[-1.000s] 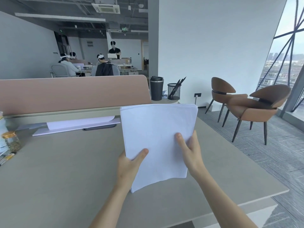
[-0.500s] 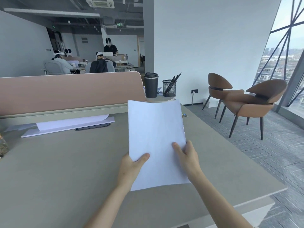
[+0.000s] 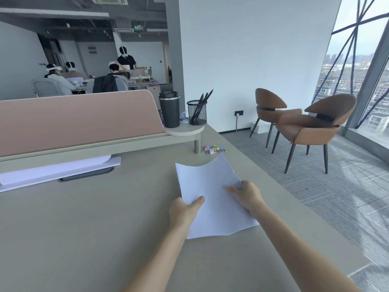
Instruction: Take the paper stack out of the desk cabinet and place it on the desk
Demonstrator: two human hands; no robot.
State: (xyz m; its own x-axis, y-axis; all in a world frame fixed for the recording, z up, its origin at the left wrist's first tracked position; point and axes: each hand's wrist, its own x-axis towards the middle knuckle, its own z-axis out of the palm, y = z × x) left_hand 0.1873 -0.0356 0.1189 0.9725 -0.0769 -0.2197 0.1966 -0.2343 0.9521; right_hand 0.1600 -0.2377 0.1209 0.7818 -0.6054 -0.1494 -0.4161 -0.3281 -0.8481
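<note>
A white paper stack [image 3: 212, 186] lies low over the grey desk [image 3: 84, 228], right of centre, its far edge curling upward. My left hand [image 3: 184, 211] grips its left edge with the thumb on top. My right hand [image 3: 247, 194] holds the right edge, fingers pressed on the sheet. I cannot tell whether the near edge touches the desk. The desk cabinet is out of view.
Small coloured clips [image 3: 213, 149] lie just beyond the stack. A raised round shelf [image 3: 185, 130] carries a black cup [image 3: 169, 109] and a mesh pen holder [image 3: 196, 112]. A pink divider [image 3: 73, 121] runs across the back; white papers [image 3: 56, 169] lie beneath it. Brown chairs [image 3: 305, 123] stand on the right.
The stack has come down from nearly upright in front of me to almost flat over the desk, and both hands moved forward and down with it.
</note>
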